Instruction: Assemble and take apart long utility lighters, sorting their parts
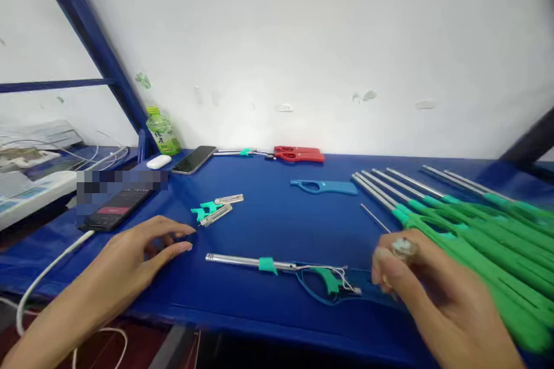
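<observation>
My left hand [151, 251] is over the left part of the blue table, thumb and forefinger apart, holding nothing. Small teal trigger pieces [204, 211] and clear narrow parts [219, 214] lie just beyond its fingertips. At the right, my right hand [415, 282] is closed and smeared by motion; a small pale, shiny thing [404, 248] shows at its fingers, too blurred to name. Beside it lies an opened blue lighter shell [311, 294] with a metal tube [234, 259], white wires and a teal trigger [331, 281]. A thin rod [375, 218] points toward that hand.
Several green lighters [480, 253] with metal tubes lie at the right. Farther back are a blue shell half [333, 187], red lighter shells [298, 154], a phone [194, 159], a white case [158, 162] and a bottle [163, 131]. A plugged-in phone [116, 210] sits left.
</observation>
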Motion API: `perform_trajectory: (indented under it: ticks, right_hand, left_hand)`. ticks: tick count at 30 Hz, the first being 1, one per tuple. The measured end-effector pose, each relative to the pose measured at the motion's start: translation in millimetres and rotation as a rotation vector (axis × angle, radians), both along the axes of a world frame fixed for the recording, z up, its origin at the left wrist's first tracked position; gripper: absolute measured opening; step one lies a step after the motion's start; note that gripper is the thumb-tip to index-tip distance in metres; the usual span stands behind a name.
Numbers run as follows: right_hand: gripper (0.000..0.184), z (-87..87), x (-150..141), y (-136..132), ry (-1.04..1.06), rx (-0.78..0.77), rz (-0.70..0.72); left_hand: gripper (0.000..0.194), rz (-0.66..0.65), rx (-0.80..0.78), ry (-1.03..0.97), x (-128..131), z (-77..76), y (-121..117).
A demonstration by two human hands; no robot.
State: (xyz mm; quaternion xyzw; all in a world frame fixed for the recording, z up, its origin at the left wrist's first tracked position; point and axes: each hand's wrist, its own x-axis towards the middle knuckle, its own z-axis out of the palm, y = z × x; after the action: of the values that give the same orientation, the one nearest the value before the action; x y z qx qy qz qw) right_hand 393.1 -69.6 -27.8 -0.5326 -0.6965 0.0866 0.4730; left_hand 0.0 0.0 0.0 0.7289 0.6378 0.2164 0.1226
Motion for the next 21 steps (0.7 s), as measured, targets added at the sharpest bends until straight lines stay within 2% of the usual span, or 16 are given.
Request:
perform_trajectory:
  ticks: [8,21]
  right_hand:
    - [0.018,-2.8,0,-1,-0.130,0.065,0.036]
    - [0.022,-4.7,0,0,-0.141,0.068,0.064]
  left_hand:
    - [0.043,-0.092,0.019,-0.016,2,-9.3,7]
    - [0.041,-0.102,0.093,-0.019,4,-19.7,7]
